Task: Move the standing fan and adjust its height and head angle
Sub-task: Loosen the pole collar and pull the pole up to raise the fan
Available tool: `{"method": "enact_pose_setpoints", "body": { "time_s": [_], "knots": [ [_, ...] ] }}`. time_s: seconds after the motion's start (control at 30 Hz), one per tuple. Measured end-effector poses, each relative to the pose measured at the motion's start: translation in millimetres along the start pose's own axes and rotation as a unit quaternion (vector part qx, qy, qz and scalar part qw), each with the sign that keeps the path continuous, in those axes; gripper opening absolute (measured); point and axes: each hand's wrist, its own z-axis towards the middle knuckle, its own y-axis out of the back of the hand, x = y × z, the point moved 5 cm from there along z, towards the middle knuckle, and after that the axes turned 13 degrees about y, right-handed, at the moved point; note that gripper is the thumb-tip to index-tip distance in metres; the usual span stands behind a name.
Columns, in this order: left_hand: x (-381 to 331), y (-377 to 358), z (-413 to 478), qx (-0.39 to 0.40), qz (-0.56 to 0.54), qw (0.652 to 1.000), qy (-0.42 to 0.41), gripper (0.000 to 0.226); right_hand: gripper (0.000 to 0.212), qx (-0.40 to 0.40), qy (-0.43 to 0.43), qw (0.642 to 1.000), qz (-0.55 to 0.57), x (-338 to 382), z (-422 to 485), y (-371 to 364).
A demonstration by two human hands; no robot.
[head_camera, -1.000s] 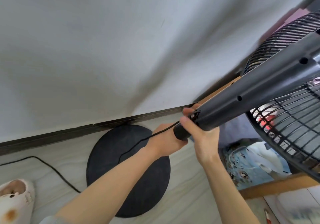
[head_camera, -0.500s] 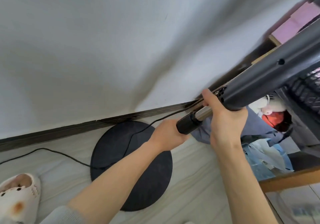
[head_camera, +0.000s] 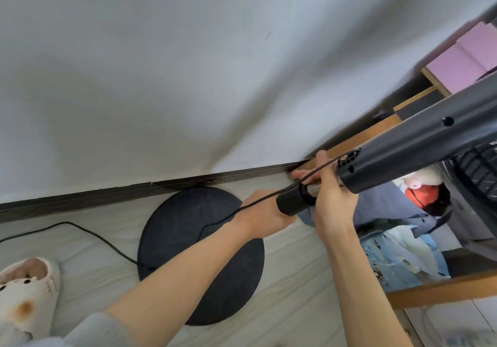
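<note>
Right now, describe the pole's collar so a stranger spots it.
Find the round black base on the floor. Above it, the collar is the short sleeve between left hand and right hand. It is glossy black and slimmer than the grey housing beyond.

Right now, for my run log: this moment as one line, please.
phase: height adjustment | left grip: holds black collar | right grip: holds inner tube below housing | base: flat on floor

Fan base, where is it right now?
Head view, lower centre: the round black base lies flat on the floor by the dark skirting board, the white slipper to its left, the left forearm crossing over it.
</note>
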Motion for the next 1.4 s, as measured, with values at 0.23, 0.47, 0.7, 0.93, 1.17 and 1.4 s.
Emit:
{"method": "enact_pose_setpoints", "body": {
  "time_s": [0.23,0.47,0.7,0.93,1.17,1.4],
  "knots": [
    [3.2,3.9,2.2,0.002,-0.014,1.0,-0.007,0.014,0.021,0.019,0.007,0.996,0.092,0.6,8.0,-9.4],
    [4.8,3.6,2.9,0.007,0.004,1.0,-0.003,0.012,0.037,0.055,0.025,0.997,0.049,-0.3,10.6,-9.3],
    [9.9,-0.3,4.4,-0.007,0.012,1.0,0.013,0.01,0.05,-0.008,0.018,0.999,0.049,-1.2,8.4,-6.7],
    [8.1,2.4,1.9,-0.009,-0.013,1.0,0.0,0.016,0.018,-0.042,0.032,0.994,0.091,43.2,25.7,-0.6],
    [10.1,0.5,3.1,0.0,-0.02,1.0,-0.009,0.017,0.024,-0.023,0.049,0.993,0.108,60.8,22.7,3.0],
    [8.4,-2.2,4.5,-0.022,-0.001,0.999,-0.023,0.017,0.019,0.034,-0.004,0.984,0.176,20.2,15.7,-0.4]
  ]
}}
